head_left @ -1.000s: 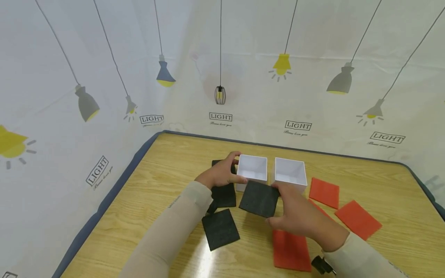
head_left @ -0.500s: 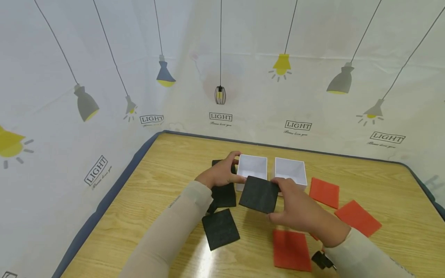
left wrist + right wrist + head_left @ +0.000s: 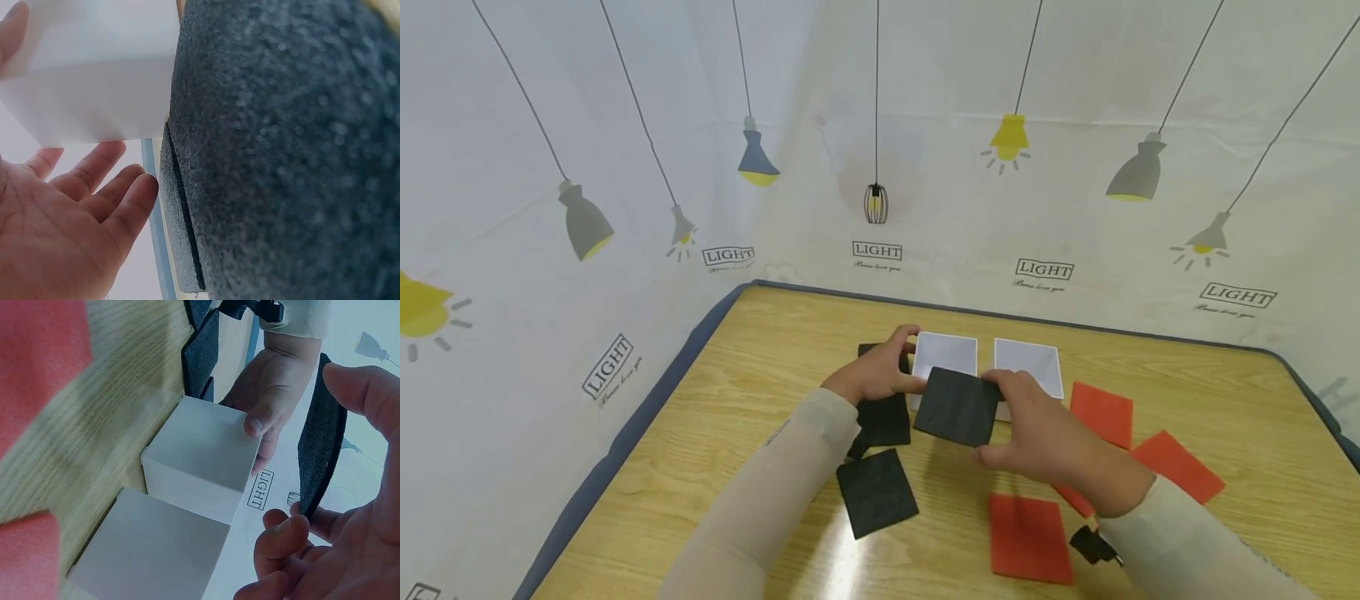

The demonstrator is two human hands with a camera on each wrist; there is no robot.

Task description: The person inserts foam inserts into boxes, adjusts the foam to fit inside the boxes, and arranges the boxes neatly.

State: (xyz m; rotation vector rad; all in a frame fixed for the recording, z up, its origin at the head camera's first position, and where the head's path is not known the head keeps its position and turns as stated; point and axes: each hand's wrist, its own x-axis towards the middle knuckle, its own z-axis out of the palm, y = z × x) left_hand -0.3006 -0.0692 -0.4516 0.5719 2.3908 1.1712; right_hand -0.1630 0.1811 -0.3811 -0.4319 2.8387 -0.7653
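My right hand (image 3: pixel 1041 433) pinches a black foam square (image 3: pixel 957 407) by its right side, thumb at the near edge and fingers at the far edge. The square is tilted and raised, covering the near part of the left white box (image 3: pixel 945 351) in the head view. Around that box's left side, my left hand (image 3: pixel 874 373) holds it, thumb on the near face. In the right wrist view the held square (image 3: pixel 320 440) bows slightly and is apart from the box. Other black foam squares (image 3: pixel 877 493) lie beneath and below my left wrist.
A second white open-topped box (image 3: pixel 1028 363) stands just right of the first. Several red foam squares (image 3: pixel 1032 537) lie on the wooden table (image 3: pixel 737 417) at the right and front, partly under my right forearm. A lamp-printed cloth (image 3: pixel 940 183) encloses the table's back and sides.
My right hand has lifted the black foam square slightly and shifted it away from me, over the near edge of the left box. My left hand has stayed on the box.
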